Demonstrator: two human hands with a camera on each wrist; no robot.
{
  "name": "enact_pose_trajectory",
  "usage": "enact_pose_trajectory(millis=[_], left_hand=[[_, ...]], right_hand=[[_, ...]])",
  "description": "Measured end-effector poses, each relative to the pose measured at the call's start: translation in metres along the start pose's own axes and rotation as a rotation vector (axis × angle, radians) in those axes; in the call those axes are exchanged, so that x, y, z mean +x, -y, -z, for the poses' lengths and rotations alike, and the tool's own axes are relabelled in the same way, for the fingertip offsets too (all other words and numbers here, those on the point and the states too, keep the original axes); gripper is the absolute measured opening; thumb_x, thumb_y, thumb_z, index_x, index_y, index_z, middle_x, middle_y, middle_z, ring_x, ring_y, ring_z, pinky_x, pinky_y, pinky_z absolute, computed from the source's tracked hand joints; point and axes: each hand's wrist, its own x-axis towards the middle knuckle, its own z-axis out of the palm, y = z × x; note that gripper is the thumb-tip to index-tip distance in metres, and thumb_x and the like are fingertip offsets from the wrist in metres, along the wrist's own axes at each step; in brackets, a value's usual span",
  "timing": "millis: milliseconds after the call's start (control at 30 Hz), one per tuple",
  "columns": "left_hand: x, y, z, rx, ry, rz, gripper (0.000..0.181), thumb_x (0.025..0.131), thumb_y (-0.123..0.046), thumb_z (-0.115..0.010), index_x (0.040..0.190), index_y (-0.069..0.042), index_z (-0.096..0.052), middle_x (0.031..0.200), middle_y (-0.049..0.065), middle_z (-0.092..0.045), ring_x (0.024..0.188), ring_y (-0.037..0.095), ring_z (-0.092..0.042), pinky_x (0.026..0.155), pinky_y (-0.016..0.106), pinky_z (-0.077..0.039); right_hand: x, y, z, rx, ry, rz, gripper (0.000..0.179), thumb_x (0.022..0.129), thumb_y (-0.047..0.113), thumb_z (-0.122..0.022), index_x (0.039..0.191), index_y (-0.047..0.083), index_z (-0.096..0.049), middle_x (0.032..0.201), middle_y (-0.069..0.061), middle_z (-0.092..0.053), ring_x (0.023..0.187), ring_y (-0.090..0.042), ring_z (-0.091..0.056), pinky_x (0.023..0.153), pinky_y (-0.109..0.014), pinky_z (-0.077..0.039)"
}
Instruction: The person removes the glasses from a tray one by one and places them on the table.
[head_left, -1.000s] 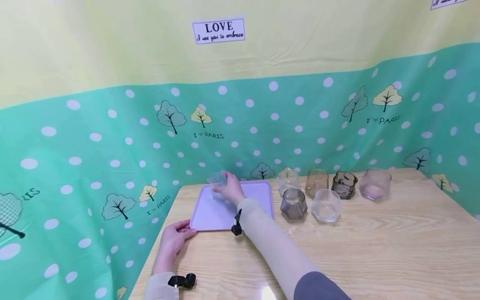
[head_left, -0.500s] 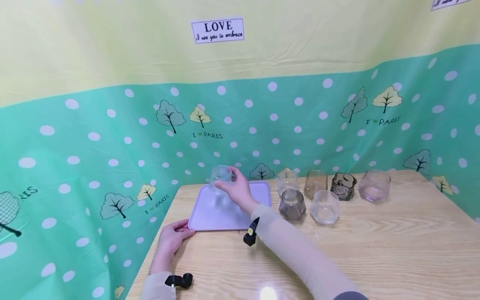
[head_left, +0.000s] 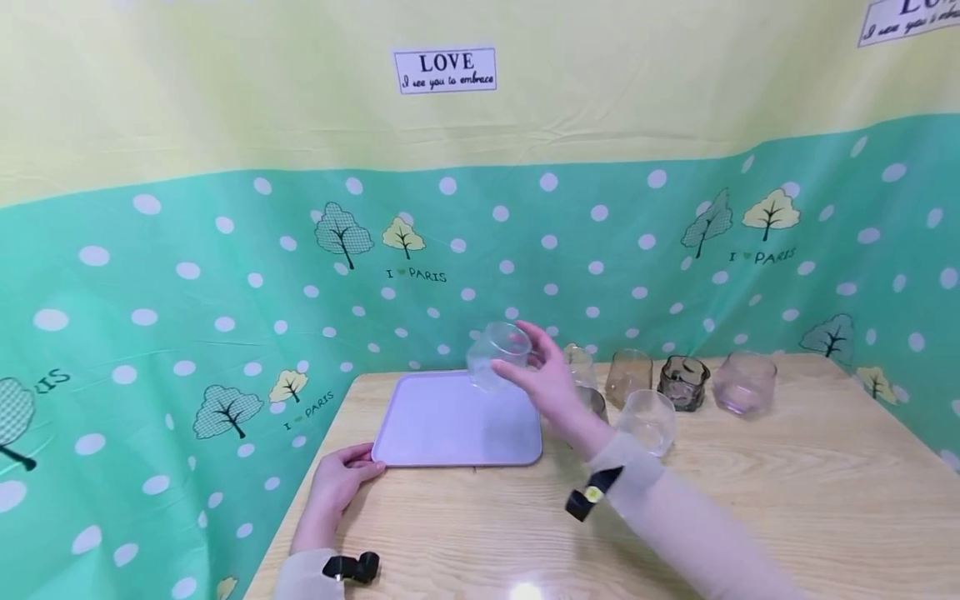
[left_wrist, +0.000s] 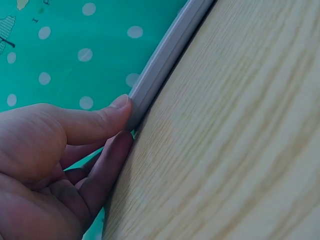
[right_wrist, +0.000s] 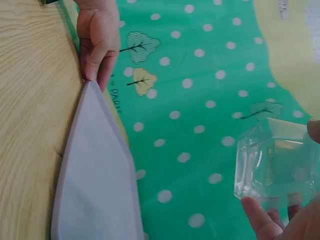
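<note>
A clear angular glass is held tilted in my right hand, raised above the right back part of a lilac tray. In the right wrist view, the thumb and fingers stand on either side of the glass. At the tray's near left corner, my left hand holds the rim. The left wrist view has the thumb and a finger pinching the end of the tray edge. Nothing stands on the tray.
Right of the tray stand several glasses: an amber one, a dark wavy one, a pinkish one and a clear one. My right hand and forearm partly cover a smoky glass. A polka-dot curtain hangs behind the wooden table.
My right hand has lifted the clear glass off the tray's back left area and carried it to the right. My left hand has stayed at the tray corner.
</note>
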Motion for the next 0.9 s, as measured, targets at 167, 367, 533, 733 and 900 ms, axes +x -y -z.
enact_pose_trajectory(millis=[167, 367, 533, 733, 900], left_hand=[[-0.001, 0.003, 0.003, -0.004, 0.006, -0.004, 0.053, 0.090, -0.006, -0.085, 0.139, 0.005, -0.067, 0.114, 0.013, -0.077, 0.102, 0.021, -0.071, 0.091, 0.033, -0.054], [-0.001, 0.001, 0.003, -0.014, 0.006, -0.002, 0.052, 0.092, -0.008, -0.085, 0.139, 0.004, -0.067, 0.117, 0.014, -0.076, 0.106, 0.023, -0.070, 0.099, 0.043, -0.052], [-0.001, -0.001, 0.000, -0.021, 0.000, -0.005, 0.051, 0.092, -0.009, -0.084, 0.138, 0.005, -0.068, 0.118, 0.016, -0.076, 0.106, 0.024, -0.070, 0.100, 0.044, -0.052], [-0.003, 0.001, -0.001, -0.002, -0.001, 0.001, 0.052, 0.092, -0.011, -0.084, 0.139, 0.005, -0.067, 0.121, 0.017, -0.075, 0.113, 0.028, -0.069, 0.105, 0.050, -0.050], [-0.005, -0.003, 0.003, 0.006, 0.001, -0.017, 0.055, 0.092, -0.013, -0.085, 0.139, 0.007, -0.066, 0.122, 0.019, -0.075, 0.116, 0.032, -0.069, 0.107, 0.052, -0.048]], right_hand=[[-0.021, 0.008, 0.049, -0.069, 0.006, 0.045, 0.084, 0.091, 0.021, -0.087, 0.163, 0.018, -0.043, 0.156, -0.008, -0.053, 0.139, -0.031, -0.054, 0.103, -0.031, -0.053], [-0.046, 0.010, 0.113, -0.150, -0.076, 0.101, 0.080, 0.097, 0.014, -0.081, 0.165, 0.015, -0.040, 0.159, -0.014, -0.051, 0.143, -0.028, -0.052, 0.106, -0.018, -0.045], [-0.063, 0.004, 0.167, -0.100, -0.179, 0.103, 0.078, 0.099, 0.008, -0.078, 0.165, 0.018, -0.039, 0.156, -0.009, -0.052, 0.130, -0.006, -0.056, 0.098, -0.014, -0.049], [-0.079, -0.008, 0.216, -0.089, -0.269, 0.101, 0.079, 0.100, 0.006, -0.076, 0.167, 0.021, -0.037, 0.141, 0.012, -0.056, 0.119, 0.008, -0.056, 0.091, -0.008, -0.048], [-0.087, -0.021, 0.243, -0.156, -0.297, 0.055, 0.080, 0.102, 0.010, -0.075, 0.168, 0.025, -0.033, 0.148, 0.005, -0.055, 0.129, 0.001, -0.054, 0.090, -0.010, -0.050]])
